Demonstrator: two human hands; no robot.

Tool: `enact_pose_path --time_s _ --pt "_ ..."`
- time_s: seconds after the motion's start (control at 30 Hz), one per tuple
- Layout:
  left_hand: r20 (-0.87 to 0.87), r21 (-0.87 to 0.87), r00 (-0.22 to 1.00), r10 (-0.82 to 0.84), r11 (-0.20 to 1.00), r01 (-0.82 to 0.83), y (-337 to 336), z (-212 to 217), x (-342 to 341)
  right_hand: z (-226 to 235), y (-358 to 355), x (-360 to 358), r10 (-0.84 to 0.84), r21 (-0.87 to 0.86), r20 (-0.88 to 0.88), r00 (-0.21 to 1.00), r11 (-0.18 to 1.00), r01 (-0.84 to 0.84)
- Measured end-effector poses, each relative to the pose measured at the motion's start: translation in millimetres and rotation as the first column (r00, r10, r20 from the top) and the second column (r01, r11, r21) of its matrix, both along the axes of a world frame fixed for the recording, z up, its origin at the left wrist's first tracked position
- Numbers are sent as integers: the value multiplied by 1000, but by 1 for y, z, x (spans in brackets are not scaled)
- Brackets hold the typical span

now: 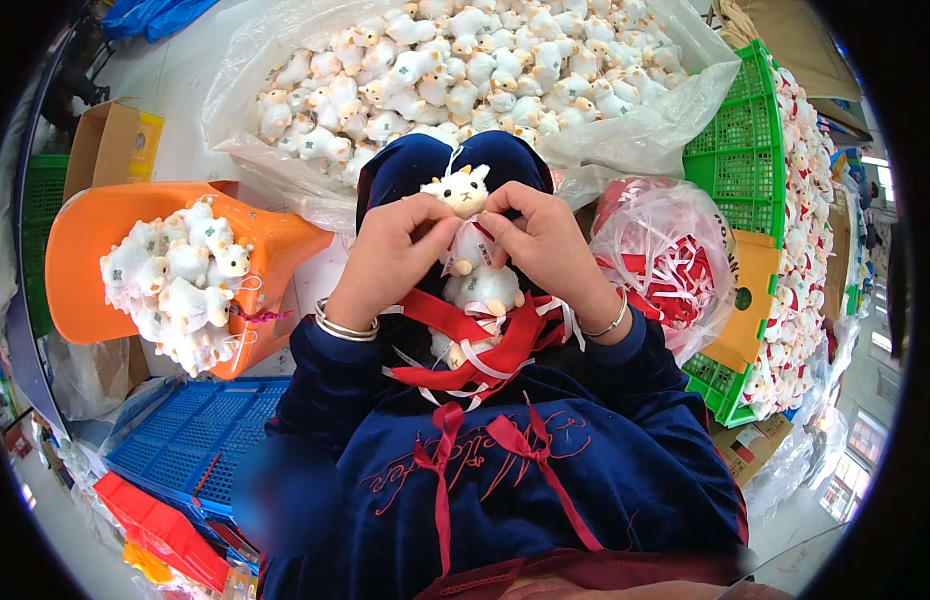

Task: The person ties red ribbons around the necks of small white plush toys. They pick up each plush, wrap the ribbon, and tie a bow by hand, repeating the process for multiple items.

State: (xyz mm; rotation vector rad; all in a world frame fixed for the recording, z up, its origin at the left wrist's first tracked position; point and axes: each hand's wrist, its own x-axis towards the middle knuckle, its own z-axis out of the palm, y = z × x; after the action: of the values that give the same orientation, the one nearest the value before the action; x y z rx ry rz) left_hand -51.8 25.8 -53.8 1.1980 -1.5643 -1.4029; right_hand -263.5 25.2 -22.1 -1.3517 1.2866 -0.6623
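Note:
A small white plush goat [459, 194] with beige horns and a white hanging loop is upright over my lap, facing me. My left hand [405, 245] and my right hand [545, 240] meet at its neck from either side. Thumb and forefinger of each are pinched on a thin pale ribbon [482, 243] around the neck; the fingertips partly hide it. Just below lies another white plush goat [482, 290], partly under red fabric strips with white ribbons [435, 316] spread across my lap.
Ahead, a big clear plastic bag [250, 160] holds heaps of plush goats. An orange chair [75, 255] at left carries several more. At right are a plastic bag of red strips [675, 265] and a green crate [735, 140]. Blue crates [205, 430] stand at lower left.

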Motion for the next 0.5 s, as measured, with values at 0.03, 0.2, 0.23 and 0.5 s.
enact_pose_path --time_s 0.03,0.2,0.23,0.5 --pt "46 -129 998 -30 991 36 1 3 -1 2 0 0 -5 13 -7 1000 1000 5" --pt "-273 250 958 86 968 -15 6 -11 -2 0 -2 -1 -12 30 -11 1000 999 12" --pt "-278 282 956 93 959 -11 6 -9 0 1 -2 -1 -15 35 -15 1000 999 15" --pt "-148 263 978 149 959 -106 7 -3 -9 -2 -3 3 -14 -16 -46 999 1000 14"
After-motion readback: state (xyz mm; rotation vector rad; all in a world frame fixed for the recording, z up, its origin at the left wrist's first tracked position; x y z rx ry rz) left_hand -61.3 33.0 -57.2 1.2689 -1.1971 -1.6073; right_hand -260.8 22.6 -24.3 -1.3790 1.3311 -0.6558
